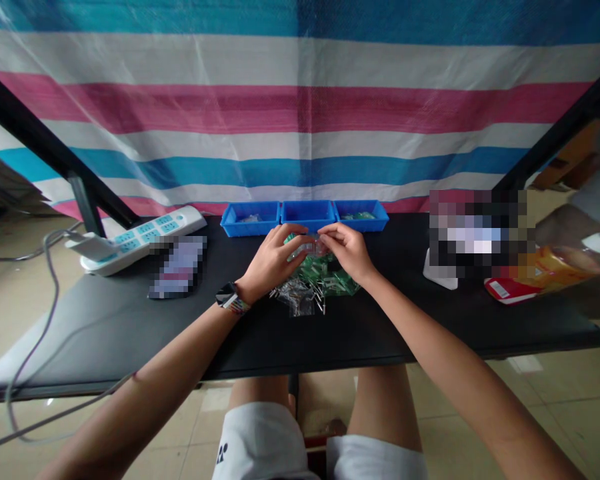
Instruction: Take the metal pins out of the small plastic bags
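My left hand point(279, 259) and my right hand point(349, 252) meet over the middle of the black table. Between their fingertips is a small clear plastic bag point(305, 248), pinched from both sides; its contents are too small to make out. Under and in front of the hands lies a heap of green pieces point(325, 277), some apparently in clear wrapping. At the near left of the heap are thin metal screw-like pieces point(295, 293), partly in clear plastic. My left wrist wears a dark watch point(227, 295).
Behind the heap stand three joined blue bins point(307, 212); small items lie in the left and right ones. A white power strip point(145, 240) and a blurred phone point(177, 268) are at left. A white stand point(440, 270) and a red-orange package point(540, 273) are at right. A striped sheet point(300, 107) hangs behind.
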{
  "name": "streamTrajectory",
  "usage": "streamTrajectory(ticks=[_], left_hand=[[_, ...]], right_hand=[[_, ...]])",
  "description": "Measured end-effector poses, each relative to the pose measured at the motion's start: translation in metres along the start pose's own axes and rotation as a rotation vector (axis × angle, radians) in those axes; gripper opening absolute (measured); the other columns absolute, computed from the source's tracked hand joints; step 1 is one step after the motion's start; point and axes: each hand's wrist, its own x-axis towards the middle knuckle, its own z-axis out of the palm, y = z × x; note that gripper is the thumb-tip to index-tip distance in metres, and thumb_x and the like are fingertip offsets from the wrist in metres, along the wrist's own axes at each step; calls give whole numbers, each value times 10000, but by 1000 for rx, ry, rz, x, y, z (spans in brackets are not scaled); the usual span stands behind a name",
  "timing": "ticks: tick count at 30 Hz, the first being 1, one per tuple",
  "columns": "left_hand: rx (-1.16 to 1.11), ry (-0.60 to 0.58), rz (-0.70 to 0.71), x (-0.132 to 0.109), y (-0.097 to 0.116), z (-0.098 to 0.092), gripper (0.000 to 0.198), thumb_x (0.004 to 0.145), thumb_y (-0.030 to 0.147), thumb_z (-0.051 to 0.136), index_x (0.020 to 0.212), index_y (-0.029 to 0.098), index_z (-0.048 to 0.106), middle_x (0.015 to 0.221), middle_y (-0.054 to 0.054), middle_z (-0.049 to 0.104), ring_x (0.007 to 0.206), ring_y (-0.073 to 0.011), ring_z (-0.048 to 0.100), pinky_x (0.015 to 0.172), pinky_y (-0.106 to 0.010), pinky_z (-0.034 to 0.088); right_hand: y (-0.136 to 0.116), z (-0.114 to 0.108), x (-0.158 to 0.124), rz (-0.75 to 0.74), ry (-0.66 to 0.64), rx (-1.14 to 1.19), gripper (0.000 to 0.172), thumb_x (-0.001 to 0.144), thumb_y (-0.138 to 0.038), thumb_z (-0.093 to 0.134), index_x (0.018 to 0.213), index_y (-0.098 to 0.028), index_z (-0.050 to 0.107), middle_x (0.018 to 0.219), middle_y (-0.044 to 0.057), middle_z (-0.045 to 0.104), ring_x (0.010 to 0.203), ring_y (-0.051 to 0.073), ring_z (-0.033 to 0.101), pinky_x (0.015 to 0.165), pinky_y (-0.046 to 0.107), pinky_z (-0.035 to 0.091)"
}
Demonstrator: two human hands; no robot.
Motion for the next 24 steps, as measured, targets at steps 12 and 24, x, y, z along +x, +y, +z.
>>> streamTrajectory(ticks=[12, 24], left_hand=[[-214, 101, -186, 0, 1, 3, 203, 1058, 333, 645, 1216, 209, 674, 1032, -63, 766, 989, -232, 736, 929, -375, 571], [-106, 94, -31, 6, 4, -8, 165, 1061, 335, 655, 1128, 248, 778, 1182, -88, 794, 1137, -275, 702, 1048, -481, 543]], right_hand=[[-7, 6, -7, -35, -33, -23, 377, 825, -580, 865, 959, -242, 766, 902, 38, 777, 824, 237, 741, 807, 399, 625], [-15, 5, -4, 164, -33, 171, 536, 683, -598, 958, 992, -215, 746, 789, 11, 786, 627, 197, 742, 669, 348, 634]])
